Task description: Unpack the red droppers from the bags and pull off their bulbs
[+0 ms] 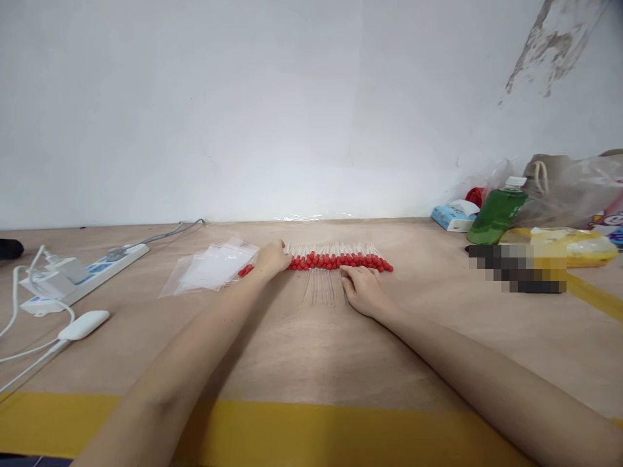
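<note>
A long row of thin pale sticks with red ends (331, 261) lies across the middle of the table. In front of its centre, several thin wire-like shafts (318, 288) point toward me. My left hand (273, 258) rests at the row's left part with its fingers curled; their tips are partly hidden, so I cannot make out what is in them. Against the front of the row, right of centre, is my right hand (363, 288), fingers bent and drawn together beside a thin shaft. Whatever it grips is too small to name. Clear plastic bags with white sheets (209, 266) lie left of my left hand.
A white power strip (104, 269) with plugs and cables lies at the left, near a white device (84, 325). At the right are a tissue pack (452, 219), a green bottle (496, 211) and plastic bags (574, 194). A wall (292, 117) stands behind the table.
</note>
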`<state>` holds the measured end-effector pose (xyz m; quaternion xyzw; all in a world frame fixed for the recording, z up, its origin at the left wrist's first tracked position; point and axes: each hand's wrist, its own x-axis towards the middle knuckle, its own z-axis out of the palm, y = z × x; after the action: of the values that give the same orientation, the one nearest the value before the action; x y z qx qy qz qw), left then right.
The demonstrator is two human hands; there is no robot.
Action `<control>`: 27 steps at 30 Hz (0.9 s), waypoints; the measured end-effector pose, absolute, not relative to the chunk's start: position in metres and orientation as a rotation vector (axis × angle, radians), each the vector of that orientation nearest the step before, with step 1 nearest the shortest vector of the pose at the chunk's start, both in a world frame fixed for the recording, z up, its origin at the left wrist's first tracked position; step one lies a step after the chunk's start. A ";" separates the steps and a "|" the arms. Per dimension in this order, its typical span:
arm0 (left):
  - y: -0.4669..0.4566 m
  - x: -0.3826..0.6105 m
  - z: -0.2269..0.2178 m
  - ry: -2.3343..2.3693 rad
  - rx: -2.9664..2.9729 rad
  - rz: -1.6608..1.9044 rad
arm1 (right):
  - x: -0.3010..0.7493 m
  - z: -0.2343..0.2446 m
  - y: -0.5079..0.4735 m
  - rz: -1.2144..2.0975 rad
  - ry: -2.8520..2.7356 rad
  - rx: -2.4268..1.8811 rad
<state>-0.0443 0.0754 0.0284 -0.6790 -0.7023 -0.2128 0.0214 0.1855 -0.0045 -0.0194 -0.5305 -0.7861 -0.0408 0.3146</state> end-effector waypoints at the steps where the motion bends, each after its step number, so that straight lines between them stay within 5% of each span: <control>1: 0.075 -0.044 0.028 -2.184 -2.091 -0.673 | 0.185 -0.020 -0.004 -0.111 -2.090 -1.385; 9: 0.062 -0.051 0.039 -2.156 -2.022 -0.887 | 0.185 -0.018 -0.007 -0.044 -2.172 -1.256; 15: 0.024 -0.050 0.024 -1.781 -2.247 -1.459 | 0.186 -0.018 -0.007 -0.007 -2.075 -1.175; 20: -0.015 -0.044 0.002 -1.278 -2.601 -1.336 | 0.188 -0.012 -0.008 -0.088 -1.822 -1.112; 27: -0.021 -0.036 0.003 -0.933 -2.767 -1.201 | 0.186 -0.011 -0.014 -0.327 -2.148 -0.931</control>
<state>-0.0357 -0.0205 0.0028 -0.8764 -0.2954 -0.3803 -0.0076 0.1863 -0.0137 -0.0106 -0.3644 -0.8409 -0.1280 0.3790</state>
